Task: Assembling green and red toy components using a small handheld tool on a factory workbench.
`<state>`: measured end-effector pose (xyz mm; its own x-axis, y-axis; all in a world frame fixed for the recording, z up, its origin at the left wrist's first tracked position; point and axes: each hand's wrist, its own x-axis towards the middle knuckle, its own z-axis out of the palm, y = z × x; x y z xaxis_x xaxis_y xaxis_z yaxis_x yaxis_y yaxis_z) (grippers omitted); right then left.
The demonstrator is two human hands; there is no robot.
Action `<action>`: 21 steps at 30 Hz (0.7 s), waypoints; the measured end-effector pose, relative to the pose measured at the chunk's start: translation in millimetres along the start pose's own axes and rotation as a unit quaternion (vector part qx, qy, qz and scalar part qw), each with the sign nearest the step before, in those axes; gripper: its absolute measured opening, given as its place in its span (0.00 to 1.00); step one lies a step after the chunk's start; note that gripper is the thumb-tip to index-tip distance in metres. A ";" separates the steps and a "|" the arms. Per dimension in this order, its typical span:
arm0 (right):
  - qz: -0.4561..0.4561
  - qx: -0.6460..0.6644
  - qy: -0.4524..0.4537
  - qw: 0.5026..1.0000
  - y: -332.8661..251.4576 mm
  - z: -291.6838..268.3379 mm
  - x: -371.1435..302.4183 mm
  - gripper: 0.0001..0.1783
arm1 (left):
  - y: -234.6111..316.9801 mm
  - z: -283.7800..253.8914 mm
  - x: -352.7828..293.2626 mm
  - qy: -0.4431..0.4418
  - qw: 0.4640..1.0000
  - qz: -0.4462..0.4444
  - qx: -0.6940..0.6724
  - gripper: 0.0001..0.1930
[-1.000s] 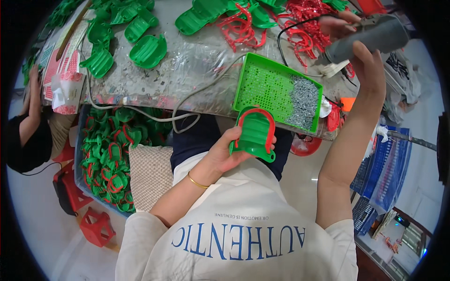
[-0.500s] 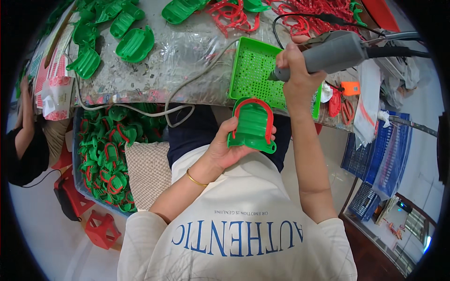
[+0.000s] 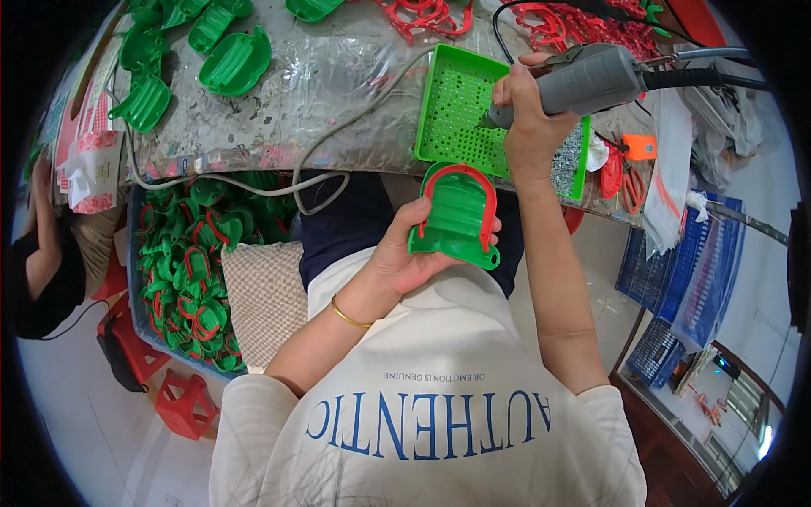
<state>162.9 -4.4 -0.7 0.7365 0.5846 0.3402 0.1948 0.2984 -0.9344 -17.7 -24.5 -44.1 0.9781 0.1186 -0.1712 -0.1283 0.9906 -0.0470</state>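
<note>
My left hand [image 3: 404,253] grips a green plastic shell-shaped piece [image 3: 459,220] by its lower left edge, the thumb on top and fingertips showing at its right side. A red U-shaped strip [image 3: 488,203] lies along the rim of this piece. My right hand [image 3: 536,131] is closed around a grey corded power screwdriver [image 3: 591,86], its tip pointing left above a green perforated tray [image 3: 425,106]. Small metal bits, probably screws, lie in the tray's right end [image 3: 568,160]. The screwdriver tip is apart from the held piece.
Green pieces [image 3: 236,63] and red strips [image 3: 583,34] lie on the table [image 3: 338,93]. A pale cable [image 3: 363,118] crosses its front edge. Below left stands a blue bin [image 3: 160,342] of assembled pieces. Scissors [image 3: 633,190] lie right; another person's arm [image 3: 42,211] shows far left.
The whole view has shifted slightly, so the table appears higher in the picture. More of the metal bits show beside my right wrist. Both hands keep their grips.
</note>
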 end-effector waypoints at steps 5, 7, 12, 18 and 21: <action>-0.013 -0.006 -0.004 1.000 3.1 -0.4 -0.3 0.07 | 0.2 0.0 -0.9 0.011 1.000 0.003 0.005 0.39; -0.009 -0.022 -0.011 1.000 3.1 1.4 -0.9 0.07 | 0.1 -1.0 -0.9 0.009 1.000 0.003 0.001 0.39; -0.008 -0.015 -0.004 1.000 2.4 -1.8 0.7 0.08 | -0.4 -1.2 0.3 0.007 1.000 0.000 0.005 0.39; -0.029 0.054 -0.006 0.998 -39.6 1.7 3.5 0.09 | -0.3 -2.3 -0.1 0.013 1.000 -0.004 -0.006 0.38; -0.010 0.120 -0.038 0.992 -59.3 7.7 -4.0 0.10 | -0.2 -1.5 -0.5 0.012 1.000 0.004 -0.006 0.37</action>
<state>143.4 -18.7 54.2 0.6808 0.6298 0.3739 0.0416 0.4764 -0.8782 -18.4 -24.9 -45.5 0.9730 0.1242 -0.1947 -0.1376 0.9889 -0.0567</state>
